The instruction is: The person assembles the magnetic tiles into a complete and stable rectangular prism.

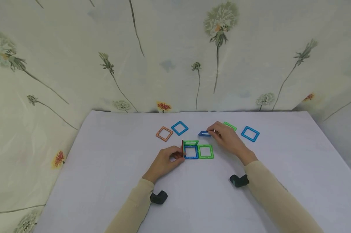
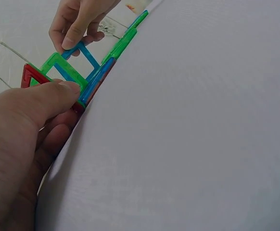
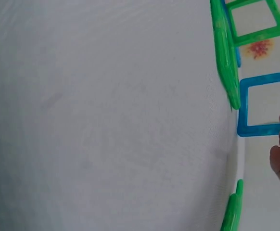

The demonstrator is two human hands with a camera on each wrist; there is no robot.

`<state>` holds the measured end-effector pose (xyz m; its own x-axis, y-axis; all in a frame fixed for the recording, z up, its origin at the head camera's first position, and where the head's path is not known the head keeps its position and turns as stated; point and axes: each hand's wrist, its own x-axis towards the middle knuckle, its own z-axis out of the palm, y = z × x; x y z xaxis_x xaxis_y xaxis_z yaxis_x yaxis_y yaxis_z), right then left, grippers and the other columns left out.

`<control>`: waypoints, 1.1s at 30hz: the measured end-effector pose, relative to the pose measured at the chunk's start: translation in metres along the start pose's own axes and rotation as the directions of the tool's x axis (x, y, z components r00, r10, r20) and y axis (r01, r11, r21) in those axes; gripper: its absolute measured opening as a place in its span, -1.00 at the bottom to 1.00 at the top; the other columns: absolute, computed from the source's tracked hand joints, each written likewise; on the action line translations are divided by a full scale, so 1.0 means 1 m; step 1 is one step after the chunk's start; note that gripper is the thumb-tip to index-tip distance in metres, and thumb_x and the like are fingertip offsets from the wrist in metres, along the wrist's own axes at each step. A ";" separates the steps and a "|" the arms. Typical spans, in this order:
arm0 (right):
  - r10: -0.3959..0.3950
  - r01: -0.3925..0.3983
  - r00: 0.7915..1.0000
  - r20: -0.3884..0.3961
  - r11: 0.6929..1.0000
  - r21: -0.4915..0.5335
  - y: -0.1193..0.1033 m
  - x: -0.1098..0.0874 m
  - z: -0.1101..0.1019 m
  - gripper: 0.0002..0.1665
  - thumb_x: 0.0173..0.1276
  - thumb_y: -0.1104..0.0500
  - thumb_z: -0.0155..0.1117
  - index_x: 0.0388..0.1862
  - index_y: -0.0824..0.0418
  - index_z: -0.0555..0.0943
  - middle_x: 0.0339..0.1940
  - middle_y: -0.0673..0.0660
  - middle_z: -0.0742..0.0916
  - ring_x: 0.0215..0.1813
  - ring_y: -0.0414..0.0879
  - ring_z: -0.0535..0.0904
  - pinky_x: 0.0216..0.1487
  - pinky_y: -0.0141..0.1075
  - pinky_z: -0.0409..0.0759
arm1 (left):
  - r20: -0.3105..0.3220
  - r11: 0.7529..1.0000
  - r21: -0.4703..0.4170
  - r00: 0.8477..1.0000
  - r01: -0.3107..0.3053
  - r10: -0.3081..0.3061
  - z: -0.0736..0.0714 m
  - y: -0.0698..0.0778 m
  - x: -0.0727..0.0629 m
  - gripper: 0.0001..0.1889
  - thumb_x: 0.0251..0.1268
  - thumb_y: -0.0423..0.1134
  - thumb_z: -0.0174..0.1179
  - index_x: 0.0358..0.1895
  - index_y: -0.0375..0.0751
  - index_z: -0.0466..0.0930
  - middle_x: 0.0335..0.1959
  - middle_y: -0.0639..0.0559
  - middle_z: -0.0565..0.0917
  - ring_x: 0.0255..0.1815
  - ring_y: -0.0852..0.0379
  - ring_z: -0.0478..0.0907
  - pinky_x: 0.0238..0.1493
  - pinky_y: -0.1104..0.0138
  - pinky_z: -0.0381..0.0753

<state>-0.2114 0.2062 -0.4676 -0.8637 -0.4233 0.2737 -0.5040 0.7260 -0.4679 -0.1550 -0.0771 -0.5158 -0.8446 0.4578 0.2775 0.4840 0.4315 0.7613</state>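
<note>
My left hand (image 1: pixel 165 161) grips a red square magnetic tile (image 1: pixel 182 147) that stands on edge, its thumb on the near side. That tile rises at the left side of a blue square tile (image 1: pixel 191 157) lying flat. Along the blue tile's back edge a green tile (image 1: pixel 194 141) stands up, and another green tile (image 1: pixel 205 157) lies flat against its right side. Up and to the right, my right hand (image 1: pixel 229 139) pinches a second blue tile (image 3: pixel 262 130) by one side between thumb and fingers, behind the flat green one.
Further back on the white table (image 1: pixel 120 139) lie an orange tile (image 1: pixel 160 138) and a blue tile (image 1: pixel 175 131). A green tile (image 1: pixel 230 125), partly hidden by my right hand, and another blue tile (image 1: pixel 247 138) lie at the right. A flowered cloth (image 1: pixel 169 81) hangs behind the table.
</note>
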 end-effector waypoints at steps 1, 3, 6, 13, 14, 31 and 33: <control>-0.001 0.001 1.000 -0.002 1.000 0.002 0.000 -0.001 0.000 -0.83 0.41 0.13 0.13 -0.07 0.08 0.57 -0.19 -0.04 0.64 -0.20 -0.21 0.47 -0.16 -0.27 0.54 | -0.001 1.000 -0.001 1.000 0.000 0.000 0.000 0.000 0.000 -0.79 0.19 -0.22 0.29 -0.11 -0.07 0.59 -0.25 0.17 0.65 -0.27 0.34 0.55 -0.18 0.47 0.59; -0.005 0.005 1.000 -0.007 1.000 0.001 0.000 -0.002 0.001 -0.83 0.41 0.12 0.12 -0.07 0.07 0.57 -0.18 -0.04 0.64 -0.20 -0.21 0.47 -0.17 -0.28 0.54 | -0.002 1.000 -0.001 1.000 -0.002 0.002 0.001 -0.001 0.000 -0.79 0.18 -0.22 0.30 -0.11 -0.08 0.59 -0.25 0.16 0.65 -0.27 0.34 0.55 -0.18 0.46 0.59; -0.015 0.015 1.000 -0.013 1.000 0.001 0.000 -0.003 0.000 -0.84 0.41 0.14 0.14 -0.08 0.07 0.57 -0.18 -0.04 0.65 -0.20 -0.22 0.48 -0.19 -0.28 0.55 | -0.003 1.000 -0.006 1.000 -0.003 0.003 0.001 0.000 0.000 -0.79 0.18 -0.22 0.30 -0.12 -0.08 0.59 -0.25 0.16 0.65 -0.27 0.33 0.55 -0.19 0.44 0.59; -0.026 0.026 1.000 -0.010 1.000 0.002 -0.002 -0.004 -0.001 -0.84 0.38 0.19 0.17 -0.08 0.07 0.57 -0.19 -0.04 0.65 -0.18 -0.22 0.52 -0.14 -0.26 0.60 | -0.002 1.000 -0.013 1.000 0.002 -0.002 0.000 -0.001 0.000 -0.79 0.18 -0.23 0.30 -0.12 -0.06 0.59 -0.25 0.16 0.65 -0.27 0.34 0.54 -0.18 0.46 0.58; -0.027 0.027 1.000 -0.010 1.000 0.003 -0.002 -0.004 -0.002 -0.84 0.38 0.19 0.17 -0.08 0.07 0.57 -0.19 -0.04 0.65 -0.18 -0.22 0.52 -0.14 -0.25 0.60 | -0.002 1.000 -0.015 1.000 0.003 -0.003 0.001 -0.001 0.000 -0.79 0.18 -0.23 0.30 -0.12 -0.06 0.59 -0.25 0.17 0.65 -0.27 0.34 0.54 -0.18 0.47 0.58; -0.071 0.071 0.997 -0.012 0.997 0.009 -0.004 -0.011 -0.004 -0.84 0.39 0.18 0.16 -0.09 0.07 0.58 -0.22 -0.08 0.64 -0.22 -0.27 0.50 -0.18 -0.31 0.58 | 0.013 1.000 -0.024 1.000 0.019 -0.018 0.000 0.000 0.000 -0.79 0.19 -0.22 0.29 -0.11 -0.07 0.59 -0.25 0.17 0.64 -0.26 0.34 0.54 -0.17 0.47 0.58; -0.068 0.068 0.998 -0.004 0.998 0.011 -0.004 -0.012 -0.003 -0.84 0.38 0.19 0.17 -0.08 0.06 0.58 -0.21 -0.08 0.64 -0.21 -0.27 0.51 -0.16 -0.29 0.59 | 0.012 1.000 -0.023 1.000 0.015 -0.015 0.000 0.000 0.000 -0.79 0.19 -0.22 0.29 -0.11 -0.07 0.59 -0.25 0.17 0.64 -0.26 0.34 0.54 -0.17 0.47 0.58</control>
<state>-0.1990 0.2101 -0.4660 -0.8273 -0.4696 0.3083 -0.5618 0.6896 -0.4569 -0.1551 -0.0767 -0.5159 -0.8490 0.4603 0.2595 0.4659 0.4206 0.7785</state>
